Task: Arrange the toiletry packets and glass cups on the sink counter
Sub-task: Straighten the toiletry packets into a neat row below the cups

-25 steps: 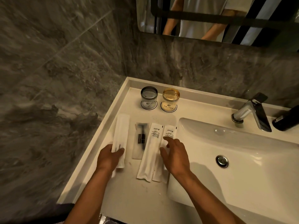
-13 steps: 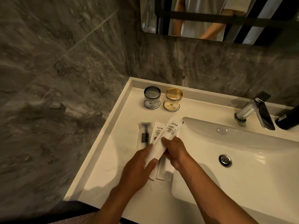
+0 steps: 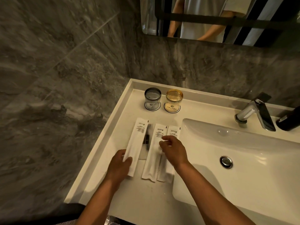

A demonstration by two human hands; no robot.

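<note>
Three long white toiletry packets lie side by side on the white sink counter (image 3: 103, 184). My left hand (image 3: 119, 166) grips the lower end of the left packet (image 3: 138, 140), which lies printed side up and partly covers a clear razor packet (image 3: 149, 140). My right hand (image 3: 174, 150) rests with loosely curled fingers on the middle packet (image 3: 152, 161) and the right packet (image 3: 173, 131), holding nothing. Behind them a grey glass cup (image 3: 152, 98) and an amber glass cup (image 3: 174, 99) stand upright on round coasters.
The sink basin (image 3: 243, 159) with its drain lies right of the packets. A chrome faucet (image 3: 254, 114) and a dark bottle (image 3: 289, 119) stand at the back right. Grey marble walls close off the left and back, with a mirror (image 3: 211, 18) above.
The left packet was lifted from the counter's left side into both hands over the other packets. It is now back at the left, print up, over the razor packet; my right hand let go.
</note>
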